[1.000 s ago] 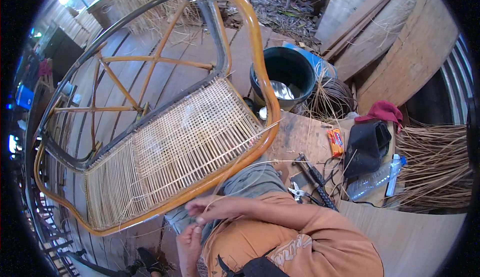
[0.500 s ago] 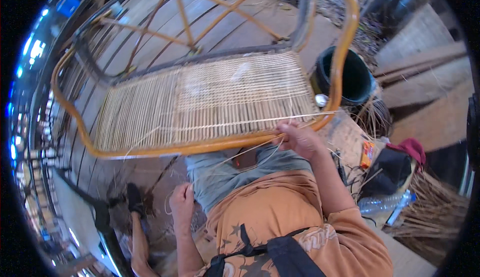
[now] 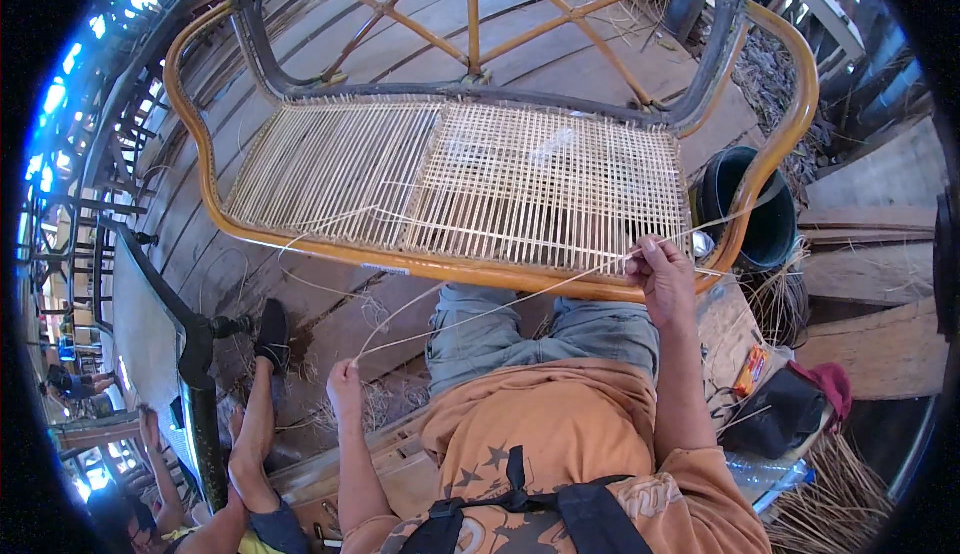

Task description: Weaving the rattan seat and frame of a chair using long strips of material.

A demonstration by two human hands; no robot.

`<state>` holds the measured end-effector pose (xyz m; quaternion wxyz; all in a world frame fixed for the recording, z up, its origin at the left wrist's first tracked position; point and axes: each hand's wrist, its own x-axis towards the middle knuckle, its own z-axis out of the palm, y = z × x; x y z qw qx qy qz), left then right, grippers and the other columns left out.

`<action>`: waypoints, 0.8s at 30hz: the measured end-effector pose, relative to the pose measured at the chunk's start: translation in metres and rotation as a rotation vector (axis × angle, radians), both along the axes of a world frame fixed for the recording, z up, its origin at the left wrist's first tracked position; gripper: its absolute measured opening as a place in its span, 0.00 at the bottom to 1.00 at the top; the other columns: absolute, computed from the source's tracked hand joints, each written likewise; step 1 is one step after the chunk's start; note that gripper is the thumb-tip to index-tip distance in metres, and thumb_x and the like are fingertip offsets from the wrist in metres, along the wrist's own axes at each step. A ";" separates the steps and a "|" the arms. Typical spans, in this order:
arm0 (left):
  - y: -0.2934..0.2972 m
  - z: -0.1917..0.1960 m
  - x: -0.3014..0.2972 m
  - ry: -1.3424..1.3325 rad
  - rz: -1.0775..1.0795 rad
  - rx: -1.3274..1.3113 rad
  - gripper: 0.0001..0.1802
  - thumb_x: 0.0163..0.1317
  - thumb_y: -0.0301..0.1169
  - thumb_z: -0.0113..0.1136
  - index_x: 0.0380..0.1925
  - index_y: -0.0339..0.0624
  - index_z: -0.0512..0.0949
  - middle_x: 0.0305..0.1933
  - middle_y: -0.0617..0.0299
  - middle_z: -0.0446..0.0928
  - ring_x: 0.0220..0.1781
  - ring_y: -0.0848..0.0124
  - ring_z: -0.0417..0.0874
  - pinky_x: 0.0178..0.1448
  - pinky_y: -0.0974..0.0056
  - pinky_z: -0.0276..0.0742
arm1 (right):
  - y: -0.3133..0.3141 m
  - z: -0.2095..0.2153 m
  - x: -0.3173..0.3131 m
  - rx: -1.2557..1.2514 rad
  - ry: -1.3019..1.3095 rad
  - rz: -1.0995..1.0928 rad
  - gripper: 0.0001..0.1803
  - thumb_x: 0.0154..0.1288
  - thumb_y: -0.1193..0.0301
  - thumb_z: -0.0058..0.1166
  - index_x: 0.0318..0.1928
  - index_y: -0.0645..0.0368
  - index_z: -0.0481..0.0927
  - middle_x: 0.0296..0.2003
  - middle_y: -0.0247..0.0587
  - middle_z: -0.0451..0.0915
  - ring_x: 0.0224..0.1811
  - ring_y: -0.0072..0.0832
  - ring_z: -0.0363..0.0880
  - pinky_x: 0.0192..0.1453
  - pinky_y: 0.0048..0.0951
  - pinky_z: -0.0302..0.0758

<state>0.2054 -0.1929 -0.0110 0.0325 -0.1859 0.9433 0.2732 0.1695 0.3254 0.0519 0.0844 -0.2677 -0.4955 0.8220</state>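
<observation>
A rattan bench frame (image 3: 455,268) lies across my lap with a cane seat panel (image 3: 560,159) strung inside it. The panel's right part is cross-woven toward the back; its left part shows strands running one way only. My right hand (image 3: 662,276) pinches a thin cane strand (image 3: 500,305) at the panel's front right edge, close to the front rail. Off to the left, lower than the rail, my left hand (image 3: 345,386) is closed on the same strand, which stretches between both hands. A loose end curves up from the left hand toward the rail.
A dark bucket (image 3: 765,219) stands right of the frame. Nearby lie a black bag (image 3: 782,412), an orange packet (image 3: 752,369), a plastic bottle (image 3: 765,476) and a bundle of cane strips (image 3: 835,489). Another person's leg (image 3: 258,419) and a dark furniture piece (image 3: 195,354) are at left.
The view has shifted, so the bench sits farther right and higher in the picture. My right hand stays at the panel's front right; the left keeps the strand, now drawn straighter.
</observation>
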 end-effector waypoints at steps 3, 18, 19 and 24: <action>-0.015 -0.018 0.013 -0.383 -0.049 -0.244 0.11 0.55 0.30 0.56 0.36 0.38 0.79 0.43 0.48 0.78 0.45 0.54 0.79 0.50 0.56 0.73 | -0.007 0.004 -0.004 0.077 -0.099 -0.040 0.07 0.66 0.70 0.49 0.37 0.60 0.76 0.27 0.33 0.76 0.26 0.21 0.76 0.27 0.21 0.74; 0.245 0.091 -0.040 -0.218 -0.706 0.675 0.14 0.64 0.37 0.53 0.35 0.35 0.76 0.29 0.52 0.76 0.34 0.64 0.78 0.41 0.62 0.73 | -0.037 0.005 0.020 0.190 -0.146 -0.001 0.07 0.63 0.72 0.49 0.35 0.64 0.75 0.25 0.36 0.75 0.22 0.23 0.76 0.27 0.24 0.76; 0.245 0.089 -0.038 -0.281 -0.658 0.685 0.13 0.64 0.37 0.53 0.35 0.35 0.76 0.29 0.56 0.76 0.34 0.69 0.77 0.41 0.64 0.72 | -0.026 -0.002 0.025 0.183 -0.132 -0.057 0.07 0.63 0.72 0.49 0.35 0.64 0.75 0.24 0.36 0.74 0.22 0.23 0.75 0.27 0.24 0.76; 0.243 0.074 -0.042 -0.333 -0.678 0.625 0.11 0.63 0.34 0.53 0.35 0.35 0.76 0.28 0.61 0.76 0.33 0.75 0.75 0.40 0.67 0.72 | 0.019 -0.001 0.049 0.164 -0.139 -0.145 0.07 0.64 0.71 0.50 0.36 0.63 0.76 0.24 0.37 0.76 0.21 0.24 0.76 0.26 0.24 0.75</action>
